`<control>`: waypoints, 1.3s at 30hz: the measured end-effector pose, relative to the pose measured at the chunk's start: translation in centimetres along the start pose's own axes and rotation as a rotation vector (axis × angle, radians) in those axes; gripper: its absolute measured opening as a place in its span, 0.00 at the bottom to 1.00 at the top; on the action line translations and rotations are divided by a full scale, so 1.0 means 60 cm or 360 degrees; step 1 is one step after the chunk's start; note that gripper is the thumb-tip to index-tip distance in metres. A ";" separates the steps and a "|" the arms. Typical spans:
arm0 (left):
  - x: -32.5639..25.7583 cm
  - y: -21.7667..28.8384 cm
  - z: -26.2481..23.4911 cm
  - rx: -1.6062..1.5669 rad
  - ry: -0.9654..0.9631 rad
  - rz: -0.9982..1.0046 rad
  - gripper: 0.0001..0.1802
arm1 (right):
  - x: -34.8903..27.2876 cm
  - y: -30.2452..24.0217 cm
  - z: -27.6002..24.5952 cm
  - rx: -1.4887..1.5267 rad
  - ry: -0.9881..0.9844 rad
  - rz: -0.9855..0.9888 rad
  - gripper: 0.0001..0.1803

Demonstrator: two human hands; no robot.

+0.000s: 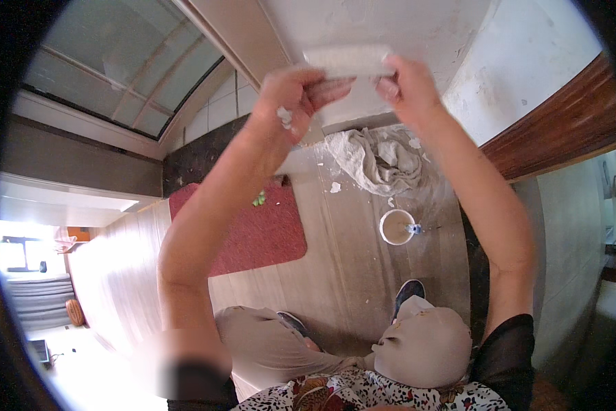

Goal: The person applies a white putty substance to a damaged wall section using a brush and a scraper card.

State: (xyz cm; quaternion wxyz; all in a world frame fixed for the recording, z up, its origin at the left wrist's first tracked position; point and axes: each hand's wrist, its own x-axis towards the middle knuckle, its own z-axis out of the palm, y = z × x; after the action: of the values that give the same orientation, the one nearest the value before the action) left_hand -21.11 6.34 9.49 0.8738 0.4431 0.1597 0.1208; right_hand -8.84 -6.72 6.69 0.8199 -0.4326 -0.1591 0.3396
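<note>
Overhead, both hands' fingers (335,88) pinch the white strip (349,60) at its two ends.

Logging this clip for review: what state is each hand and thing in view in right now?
left hand: raised, fingers closed on the left end of the white strip.
right hand: raised, gripping the strip's right end.
white strip: held level against the wall, between both hands.
wall: white, patchy.
bucket: upright on the floor, open, filled with pale paste.
cloth: crumpled, spattered white.
red mat: lying flat.
</note>
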 end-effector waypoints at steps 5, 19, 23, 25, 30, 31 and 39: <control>0.035 -0.082 -0.080 -0.0143 0.0374 -0.0376 0.14 | 0.023 0.124 -0.047 0.0212 0.0250 0.0381 0.05; 0.103 -0.062 -0.120 -0.0440 0.0469 -0.0242 0.10 | 0.093 0.145 -0.018 0.0461 0.0332 0.0377 0.02; 0.094 -0.028 -0.066 -0.0338 0.0530 -0.0157 0.11 | 0.099 0.111 -0.010 0.0501 0.0302 0.0344 0.03; 0.097 -0.003 -0.069 -0.0383 0.0476 -0.0160 0.11 | 0.100 0.090 0.012 0.0574 0.0241 0.0286 0.03; 0.076 0.050 -0.014 -0.0380 0.0497 -0.0045 0.10 | 0.094 0.026 0.057 0.0618 0.0349 0.0279 0.04; 0.083 0.068 -0.018 -0.0435 0.0461 -0.0088 0.11 | 0.094 0.017 0.069 0.0618 0.0346 0.0288 0.04; 0.091 0.122 0.041 -0.0357 0.0336 0.0070 0.13 | 0.155 -0.054 0.063 0.0713 0.0286 0.0310 0.05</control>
State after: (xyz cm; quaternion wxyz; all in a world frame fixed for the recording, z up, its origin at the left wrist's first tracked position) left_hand -15.64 10.65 15.87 0.8934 0.3310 0.2263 0.2028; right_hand -2.89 0.71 11.19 0.8695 -0.2820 0.0362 0.4039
